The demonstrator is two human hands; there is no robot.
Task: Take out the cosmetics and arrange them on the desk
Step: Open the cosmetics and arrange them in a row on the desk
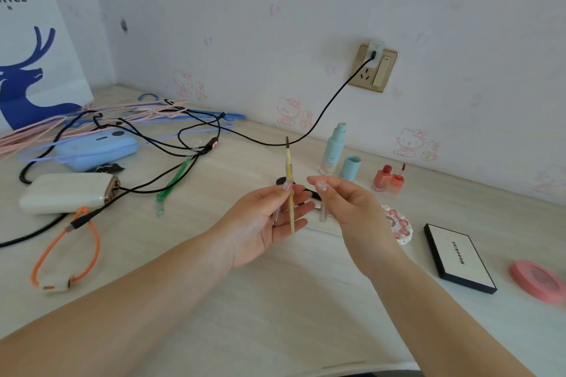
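Your two bare forearms came in from the bottom edge, meeting over the pale desk (275, 315). Your left hand (269, 223) pinched a thin yellow brow pencil (290, 193) upright, its black spoolie tip up, held above the desk. Your right hand (349, 208) gripped a small clear cap (322, 211) between thumb and fingers, just beside the pencil. On the desk beyond: a mint pump bottle (333, 150) with its cap beside it, two red lip tints (388, 179). To the right lay a black-edged palette (459, 259) and a pink compact (536, 280). Left side: black cables (171, 144), white power bank (64, 193).
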